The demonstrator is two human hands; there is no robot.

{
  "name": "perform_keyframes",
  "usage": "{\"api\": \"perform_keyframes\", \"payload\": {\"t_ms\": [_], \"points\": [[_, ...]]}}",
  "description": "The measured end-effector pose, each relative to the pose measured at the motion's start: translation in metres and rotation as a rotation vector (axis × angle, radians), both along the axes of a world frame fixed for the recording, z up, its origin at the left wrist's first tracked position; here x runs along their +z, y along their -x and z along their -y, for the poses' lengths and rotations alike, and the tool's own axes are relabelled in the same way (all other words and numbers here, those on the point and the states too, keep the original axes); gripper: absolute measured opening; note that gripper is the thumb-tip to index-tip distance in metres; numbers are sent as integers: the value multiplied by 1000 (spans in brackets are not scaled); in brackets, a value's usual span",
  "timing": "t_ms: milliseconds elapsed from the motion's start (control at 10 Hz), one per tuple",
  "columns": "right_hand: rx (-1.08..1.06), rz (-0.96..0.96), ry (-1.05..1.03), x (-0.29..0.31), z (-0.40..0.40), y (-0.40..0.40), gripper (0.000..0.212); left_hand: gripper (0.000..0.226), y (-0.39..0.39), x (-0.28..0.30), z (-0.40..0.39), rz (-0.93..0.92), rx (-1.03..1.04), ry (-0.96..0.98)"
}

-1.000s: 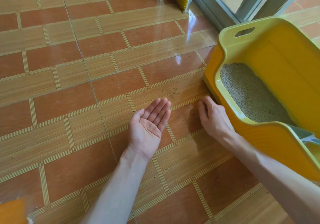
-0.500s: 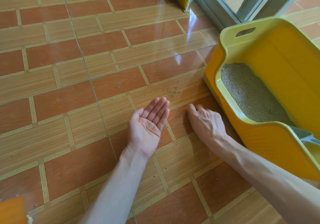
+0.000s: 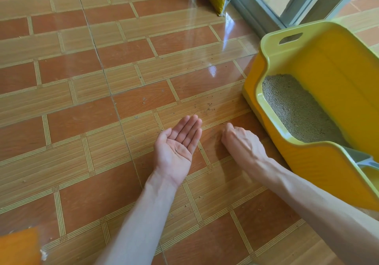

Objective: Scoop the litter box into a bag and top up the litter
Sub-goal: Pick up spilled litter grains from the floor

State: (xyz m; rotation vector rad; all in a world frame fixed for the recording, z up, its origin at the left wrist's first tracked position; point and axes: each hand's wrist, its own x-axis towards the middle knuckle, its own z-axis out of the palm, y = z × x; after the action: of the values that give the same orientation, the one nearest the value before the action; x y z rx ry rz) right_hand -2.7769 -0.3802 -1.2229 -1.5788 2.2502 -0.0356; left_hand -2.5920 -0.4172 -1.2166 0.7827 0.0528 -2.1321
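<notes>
Glossy tiled floor (image 3: 106, 121), litter grains (image 3: 207, 108) scattered; sliding door (image 3: 287, 4).

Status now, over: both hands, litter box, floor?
Left hand open, palm up, few grains. Right hand knuckles up on tiled floor. Yellow plastic litter box untouched. Scattered litter grains ahead.

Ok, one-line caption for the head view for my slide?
Left hand cupped palm-up beside right hand sweeping spilled litter grains on tiled floor, next to yellow litter box.
</notes>
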Motion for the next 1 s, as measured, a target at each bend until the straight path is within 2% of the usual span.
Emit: {"api": "perform_keyframes", "payload": {"t_ms": [100,200,300,400,600,900,1000], "points": [[87,-13,148,1,-5,-7,31,49,1,0,-1,2,4,-1],[152,86,319,17,-13,-35,34,49,3,-1,-1,11,22,-6],[227,203,343,35,-15,-67,36,49,5,-4,0,14,32,-31],[298,219,291,43,-9,-89,25,50,6,-4,-1,-23,26,-47],[353,135,256,40,-1,-96,14,49,7,3,-3,-49,11,-13],[338,162,462,38,-20,-78,27,49,5,5,-2,-88,26,-60],[273,82,525,29,-28,-51,28,50,3,4,-2,-83,13,-30]]}}
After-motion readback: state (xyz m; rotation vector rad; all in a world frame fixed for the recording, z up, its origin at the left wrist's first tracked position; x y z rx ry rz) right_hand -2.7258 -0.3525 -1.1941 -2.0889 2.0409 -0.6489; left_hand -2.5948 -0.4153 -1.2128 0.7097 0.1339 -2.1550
